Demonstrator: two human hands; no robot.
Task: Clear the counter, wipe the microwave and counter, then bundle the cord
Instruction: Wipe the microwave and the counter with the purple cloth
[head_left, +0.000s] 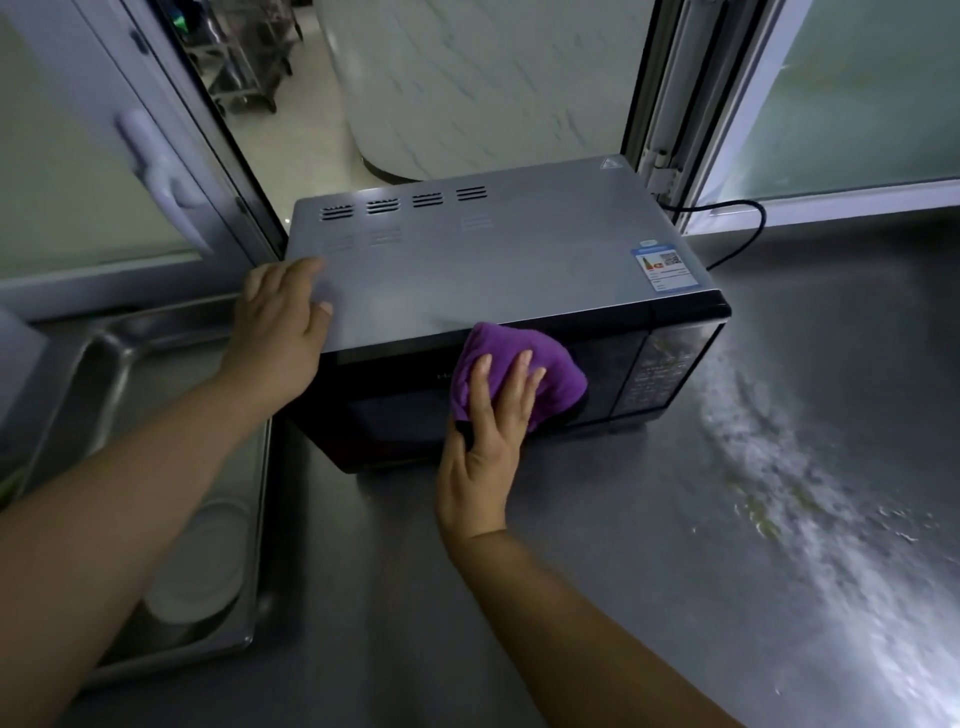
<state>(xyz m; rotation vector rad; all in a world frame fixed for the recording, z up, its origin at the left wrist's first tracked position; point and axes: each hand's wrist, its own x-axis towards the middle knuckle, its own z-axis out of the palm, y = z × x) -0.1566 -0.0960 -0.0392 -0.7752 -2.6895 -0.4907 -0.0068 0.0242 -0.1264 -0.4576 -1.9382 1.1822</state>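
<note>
The purple cloth (519, 371) is soft and bunched into a pad, and it sits pressed against the upper middle of the dark glass door of the microwave (483, 291), just under the door's top edge. It looks light and limp, so it will go wherever the palm pushes it; the best hold is probably the one seen here, with the right hand (488, 441) spread flat over it, fingers straight, and a fold of cloth tucked under the thumb. The glass door is likely smooth and slick, so the cloth should slide easily. The microwave is a stiff, probably heavy box that stands on the steel worktop (675, 519), turned at an angle, with its back toward an open window. Pushing on the front could shift it, which is likely why the left hand (280, 332) lies on the left front corner of the grey top, fingers extended and loosely laid over the edge, bracing rather than clenching. The black cord (748, 228) trails loose from behind the microwave's right rear toward the window frame, not yet bundled. To the right the worktop carries a pale smeared streak, apparently unwiped. At the left a sink (104, 364) holds a white plate (197, 566).
</note>
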